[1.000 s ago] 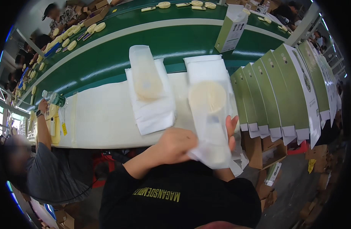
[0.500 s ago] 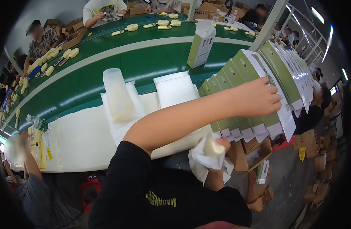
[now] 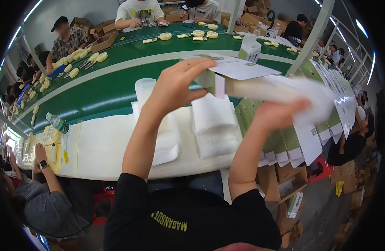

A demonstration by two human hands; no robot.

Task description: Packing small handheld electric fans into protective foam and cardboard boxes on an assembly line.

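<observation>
My left hand grips a green-and-white carton by its closed end, holding it tilted sideways above the bench. Its open end points right, with a flap spread over the top. In my right hand is a cream item in a soft white pouch, blurred by motion. One end of the wrapped item reaches into or just against the carton's opening; I cannot tell which. White pouches lie in two stacks below my hands, a left stack and a right stack.
A row of green-and-white cartons leans at the right. Another carton stands on the green conveyor belt. Cream handheld fans lie across the belt. A plastic bottle is at the left, beside a co-worker's hand.
My left hand has come back from the carton row with one carton. My right hand has risen from near my body with the wrapped item to the carton's open end. The view has shifted.
</observation>
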